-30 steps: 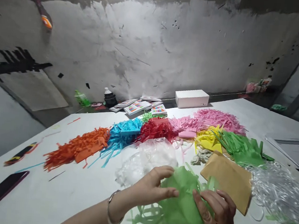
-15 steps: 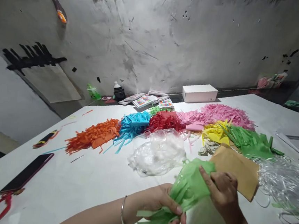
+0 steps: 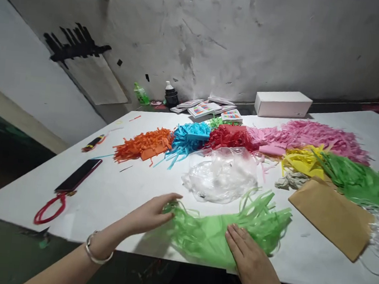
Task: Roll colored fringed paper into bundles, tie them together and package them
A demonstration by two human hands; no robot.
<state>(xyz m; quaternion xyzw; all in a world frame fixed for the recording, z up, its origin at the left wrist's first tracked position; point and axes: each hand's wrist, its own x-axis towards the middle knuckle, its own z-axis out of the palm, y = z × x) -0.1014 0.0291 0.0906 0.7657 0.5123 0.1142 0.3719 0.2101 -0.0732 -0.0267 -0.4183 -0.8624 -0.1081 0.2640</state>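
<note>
A light green tissue paper tassel (image 3: 215, 230), fringed at both ends with a plain middle band, lies spread along the table's front edge. My right hand (image 3: 249, 255) rests flat on its middle, fingers stretched out and side by side. At its left fringe is my left hand (image 3: 152, 214), thumb and forefinger apart, with a silver bangle on the wrist; the other fingertips are partly hidden. Just behind the green paper sits a crumpled clear plastic bag (image 3: 221, 175). A brown paper envelope (image 3: 332, 216) lies to the right of my right hand.
Fringed paper bundles in orange (image 3: 146, 145), blue (image 3: 190, 137), red (image 3: 231, 137), pink (image 3: 322, 138), yellow (image 3: 302, 160) and darker green (image 3: 362, 179) line the white table. A phone (image 3: 78, 175) lies left. White box (image 3: 282, 104) and card packs (image 3: 204, 109) stand behind.
The green tissue paper was held up and bunched in my left hand; now it lies spread on the table. My right hand has flattened onto it. The view has shifted.
</note>
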